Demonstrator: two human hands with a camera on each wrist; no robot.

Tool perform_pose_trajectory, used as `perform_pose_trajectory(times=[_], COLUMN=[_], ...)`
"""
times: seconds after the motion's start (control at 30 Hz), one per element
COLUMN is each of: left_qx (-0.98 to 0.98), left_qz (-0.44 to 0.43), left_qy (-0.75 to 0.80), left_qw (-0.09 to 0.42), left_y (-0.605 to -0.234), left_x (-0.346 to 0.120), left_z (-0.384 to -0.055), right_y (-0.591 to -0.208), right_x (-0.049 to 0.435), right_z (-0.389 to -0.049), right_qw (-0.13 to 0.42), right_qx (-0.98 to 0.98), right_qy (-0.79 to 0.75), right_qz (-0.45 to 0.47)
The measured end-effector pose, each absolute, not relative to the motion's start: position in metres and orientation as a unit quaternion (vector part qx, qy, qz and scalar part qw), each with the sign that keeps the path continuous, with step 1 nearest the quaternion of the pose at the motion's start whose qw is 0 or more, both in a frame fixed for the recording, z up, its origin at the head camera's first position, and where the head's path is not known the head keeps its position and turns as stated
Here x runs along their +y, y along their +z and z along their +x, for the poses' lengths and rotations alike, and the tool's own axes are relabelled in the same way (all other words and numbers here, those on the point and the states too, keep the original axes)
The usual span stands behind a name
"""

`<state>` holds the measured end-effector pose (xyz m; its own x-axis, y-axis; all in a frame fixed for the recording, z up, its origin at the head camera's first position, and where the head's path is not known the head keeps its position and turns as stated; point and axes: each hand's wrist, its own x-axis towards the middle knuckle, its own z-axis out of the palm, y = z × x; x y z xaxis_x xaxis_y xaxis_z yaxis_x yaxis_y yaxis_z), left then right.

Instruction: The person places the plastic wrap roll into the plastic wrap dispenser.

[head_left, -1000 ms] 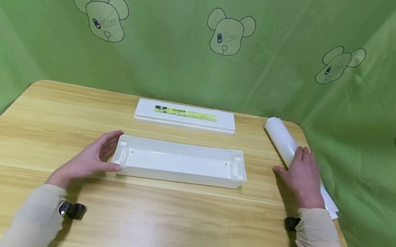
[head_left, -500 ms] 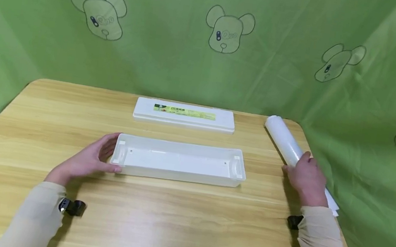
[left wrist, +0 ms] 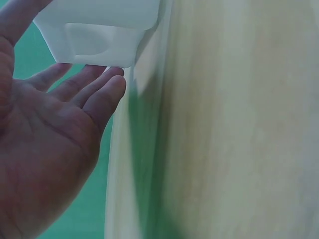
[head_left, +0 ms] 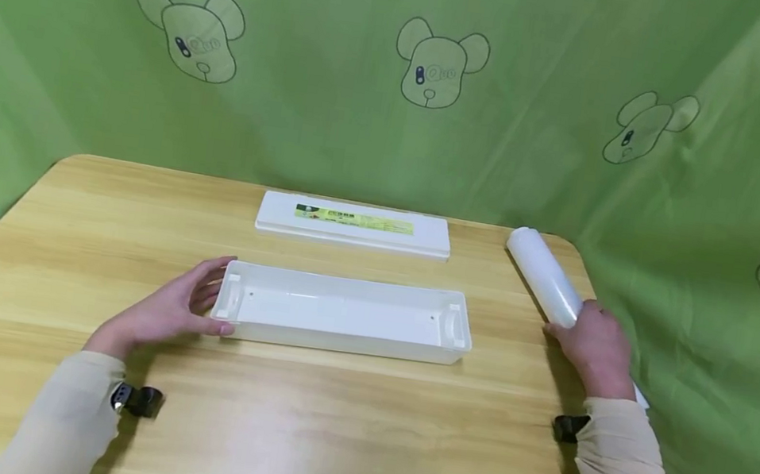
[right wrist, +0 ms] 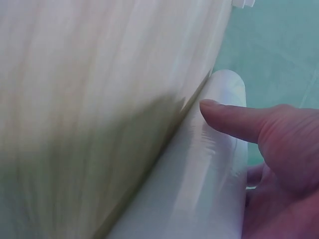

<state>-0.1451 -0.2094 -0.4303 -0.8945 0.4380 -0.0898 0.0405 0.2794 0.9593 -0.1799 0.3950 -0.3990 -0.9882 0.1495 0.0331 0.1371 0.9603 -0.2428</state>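
Note:
A long white plastic box [head_left: 341,316], its top uncovered, lies in the middle of the table with a small holder inside each end. My left hand [head_left: 161,308] holds its left end, thumb at the front corner and fingers round the back corner. The left wrist view has the end wall of the box [left wrist: 94,40] against my fingertips. On the right lies a thick roll of plastic film [head_left: 544,275], set at a slant. My right hand [head_left: 599,346] grips its near part; in the right wrist view the thumb lies across the film roll [right wrist: 194,184], the fingers partly hidden behind it.
A white lid [head_left: 351,233] with a yellow-green label rests behind the box, near the table's back edge. The wooden table [head_left: 340,432] ends just right of the roll. A green curtain [head_left: 337,127] with bear-head drawings hangs behind and to the right.
My right hand has slid slightly toward me and right along the roll, and its spread fingers have closed round it. The left hand and the box have hardly moved.

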Motion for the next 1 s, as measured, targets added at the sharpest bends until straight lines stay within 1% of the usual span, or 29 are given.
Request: perform_pose_trajectory(times=[0.17,0.47,0.8,1.0], left_qx=[0.779,0.780,0.777,0.774], left_qz=[0.156,0.150,0.164,0.170], left_qy=[0.582,0.581,0.576,0.578], left_qw=[0.177,0.178,0.194,0.197], left_y=[-0.431,-0.430,-0.426,-0.431], left_x=[-0.210,-0.210,-0.213,-0.213], left_z=[-0.144,-0.145,-0.146,-0.146], right_y=[-0.399,-0.396,-0.376,-0.371], right_x=[0.397,0.400,0.387,0.375], right_z=[-0.179,-0.180,-0.176,-0.171], right_qw=[0.009,0.005,0.025,0.054], right_qx=[-0.985,-0.982,-0.984,-0.985], right_qy=[0.151,0.168,0.164,0.165], right_qz=[-0.087,-0.085,-0.066,-0.023])
